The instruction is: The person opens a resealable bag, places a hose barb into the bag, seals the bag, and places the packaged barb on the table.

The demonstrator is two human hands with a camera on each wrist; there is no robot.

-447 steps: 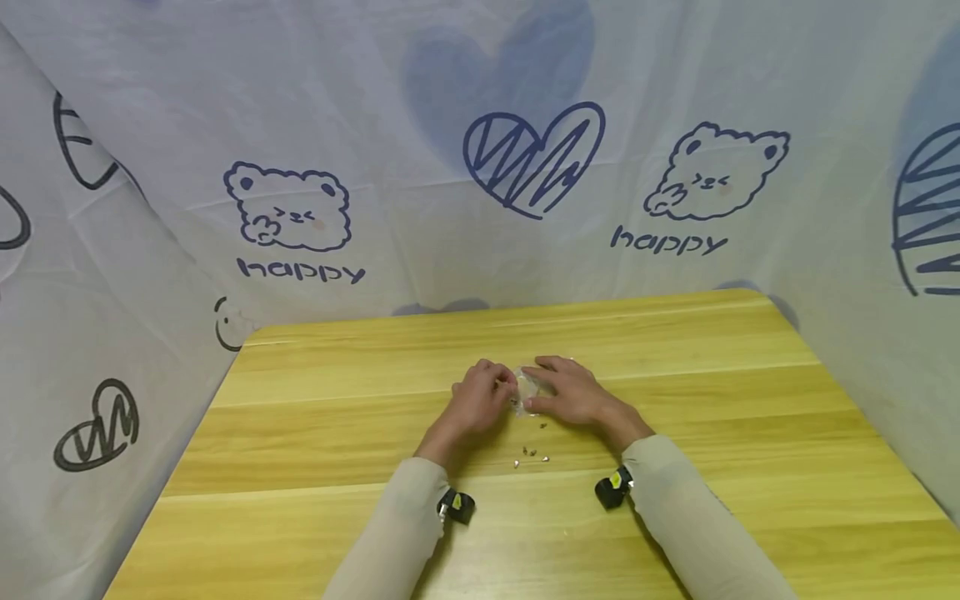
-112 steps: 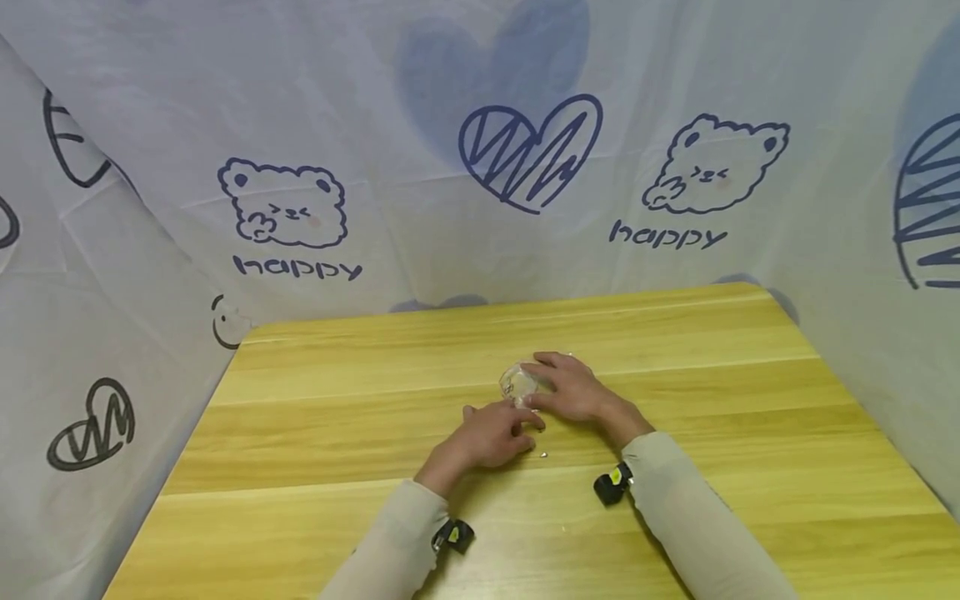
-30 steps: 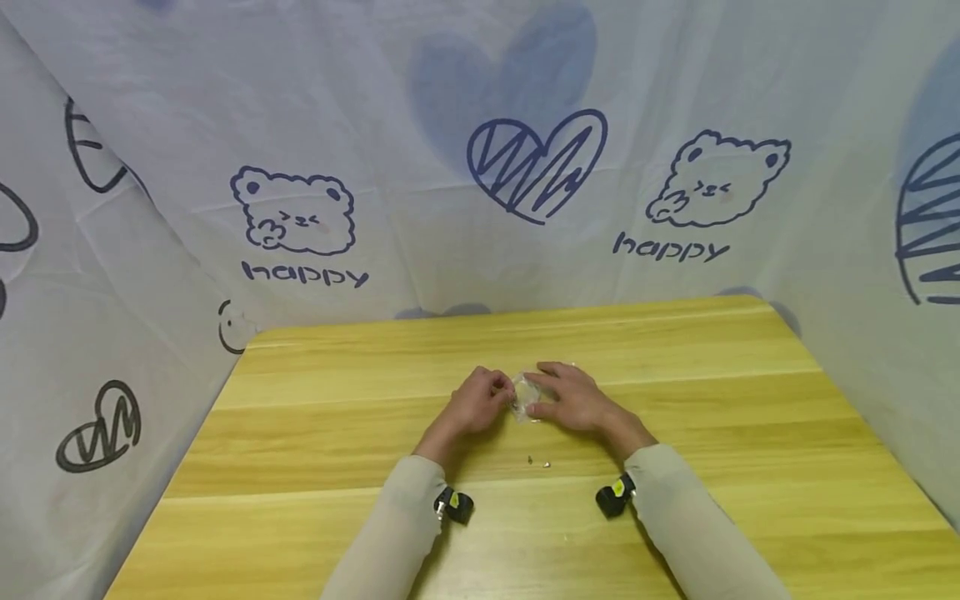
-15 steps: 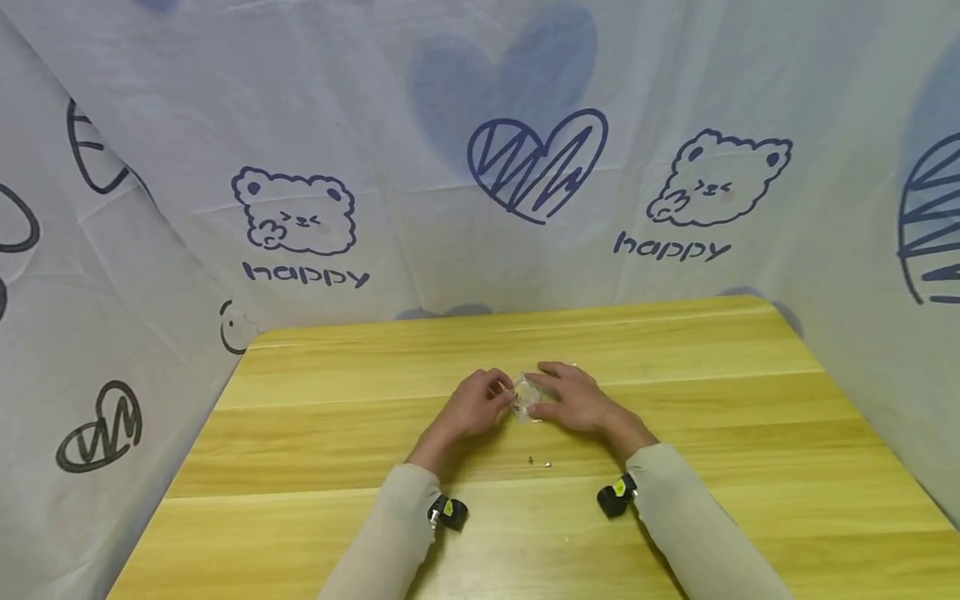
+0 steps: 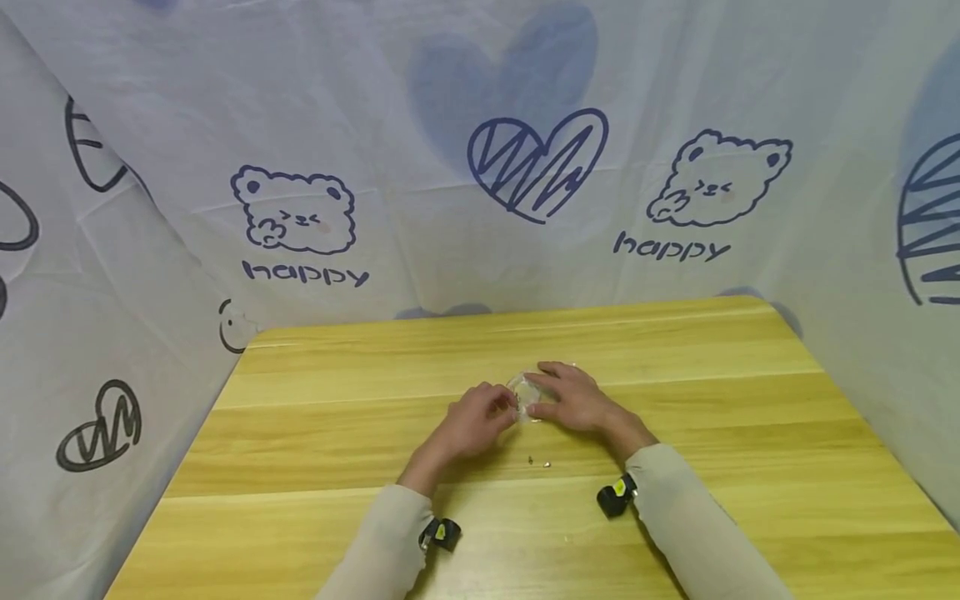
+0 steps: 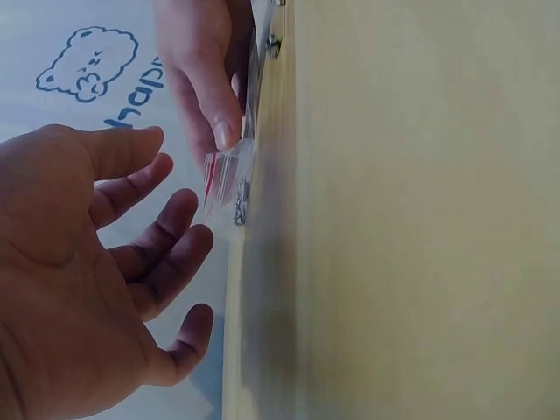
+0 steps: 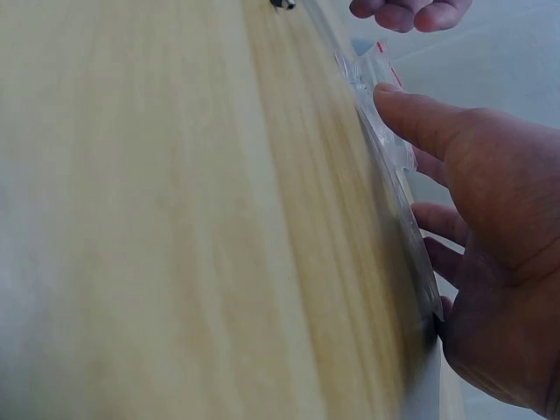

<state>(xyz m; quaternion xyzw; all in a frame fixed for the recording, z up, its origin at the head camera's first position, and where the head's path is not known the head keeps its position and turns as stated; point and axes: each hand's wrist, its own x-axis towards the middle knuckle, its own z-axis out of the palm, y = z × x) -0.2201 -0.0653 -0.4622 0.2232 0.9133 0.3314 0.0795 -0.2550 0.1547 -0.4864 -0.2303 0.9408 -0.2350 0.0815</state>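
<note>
A small clear zip bag [image 5: 529, 395] with a red seal line lies near the middle of the table. Small metal pieces, perhaps screws, show inside the bag [image 6: 226, 179] in the left wrist view. My right hand [image 5: 576, 402] holds the bag's right side, thumb on the near edge and fingers spread along the far one. To the left of the bag's mouth is my left hand [image 5: 476, 418], its fingers loosely bent and apart with nothing between them in the left wrist view. Two tiny metal pieces [image 5: 547, 464] lie on the table nearer to me.
The wood-grain table [image 5: 337, 433] has a white patterned cloth [image 5: 420, 242] hanging behind it and at both sides. A dark wrist camera [image 5: 617, 497] sits on my right sleeve, and another wrist camera [image 5: 442, 534] on my left.
Compared with the earliest frame, fewer metal pieces lie on the table. Over the last second my left hand has drawn back slightly toward me from the bag, while the right stays put.
</note>
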